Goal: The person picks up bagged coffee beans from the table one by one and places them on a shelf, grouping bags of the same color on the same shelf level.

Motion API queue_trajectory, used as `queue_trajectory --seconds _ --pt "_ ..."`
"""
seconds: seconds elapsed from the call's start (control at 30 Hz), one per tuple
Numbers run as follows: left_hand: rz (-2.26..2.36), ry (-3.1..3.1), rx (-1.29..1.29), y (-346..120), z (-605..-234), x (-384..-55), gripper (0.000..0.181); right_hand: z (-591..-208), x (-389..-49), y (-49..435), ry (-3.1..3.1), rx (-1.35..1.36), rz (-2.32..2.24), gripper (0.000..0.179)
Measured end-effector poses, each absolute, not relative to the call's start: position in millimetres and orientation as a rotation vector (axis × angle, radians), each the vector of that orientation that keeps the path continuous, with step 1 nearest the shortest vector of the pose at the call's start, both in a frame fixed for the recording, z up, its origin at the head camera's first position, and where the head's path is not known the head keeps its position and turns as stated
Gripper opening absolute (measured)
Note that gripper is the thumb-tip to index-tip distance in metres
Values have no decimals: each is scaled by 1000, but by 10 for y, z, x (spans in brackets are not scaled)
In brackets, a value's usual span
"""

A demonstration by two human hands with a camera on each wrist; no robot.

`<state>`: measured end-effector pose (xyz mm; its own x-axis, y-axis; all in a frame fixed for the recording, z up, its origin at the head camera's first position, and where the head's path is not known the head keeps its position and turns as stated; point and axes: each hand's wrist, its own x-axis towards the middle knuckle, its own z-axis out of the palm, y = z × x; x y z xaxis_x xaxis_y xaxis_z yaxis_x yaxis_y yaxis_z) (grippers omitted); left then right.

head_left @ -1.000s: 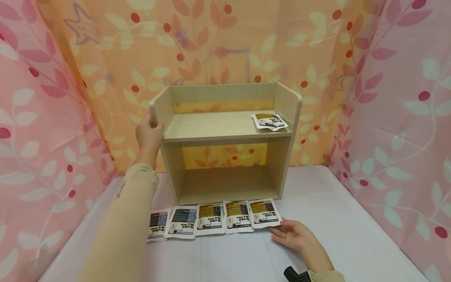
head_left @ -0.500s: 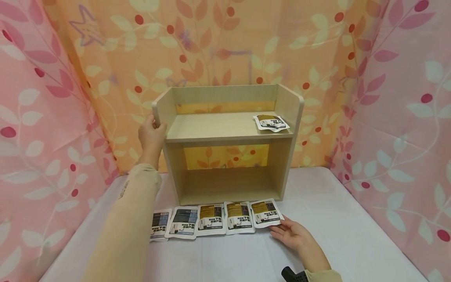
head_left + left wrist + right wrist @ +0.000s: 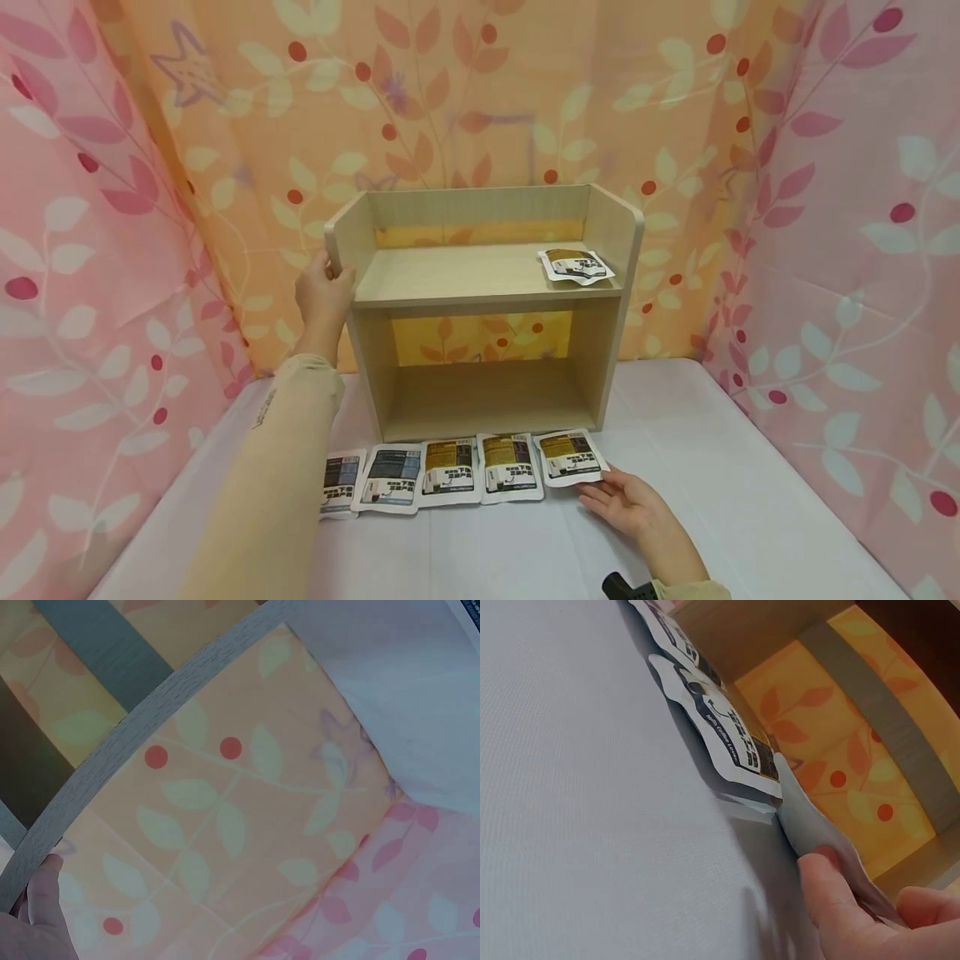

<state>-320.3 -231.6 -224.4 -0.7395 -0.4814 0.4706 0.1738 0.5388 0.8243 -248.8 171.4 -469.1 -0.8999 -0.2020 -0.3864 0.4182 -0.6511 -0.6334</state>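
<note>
The left hand (image 3: 325, 296) keeps a closed grip on the two-tier wooden shelf (image 3: 442, 268) at its left side edge. Before the shelf's right foot, the right hand (image 3: 630, 510) pinches a gold-and-white printed pouch (image 3: 568, 458) in a narrow grip, near edge tilted up. Four more pouches (image 3: 448, 468) lie before the shelf on the tabletop (image 3: 487, 554); another pouch (image 3: 576, 265) sits on its upper tier, right end.
</note>
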Motion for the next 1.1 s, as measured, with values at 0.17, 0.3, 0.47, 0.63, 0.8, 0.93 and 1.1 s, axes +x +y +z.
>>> queue_trajectory --seconds 0.17,0.3,0.47,0.63,0.8,0.93,1.1 --pt "-1204 -2085 245 -2322 -2265 -3202 19 -4706 -2495 1713 1069 421 -2528 58" --pt "-1180 -2086 250 -2331 -2274 -3201 15 -4694 -2522 1676 1114 404 -2512 62" --pt "-1190 -2086 252 -2327 -2274 -3211 15 -4696 -2538 1634 1105 360 -2533 64" --pt "-1202 -2082 250 -2319 -2273 -3229 16 -4703 -2531 1652 1078 386 -2576 65" --pt "-1194 -2078 249 -2318 -2264 -3224 18 -4683 -2517 1675 1078 368 -2575 66" --pt "-1193 -2074 246 -2318 -2263 -3212 20 -4643 -2493 1671 1059 345 -2574 65" --pt "-1212 -2081 249 -2327 -2268 -3210 24 -4589 -2455 1671 1036 297 -2563 66"
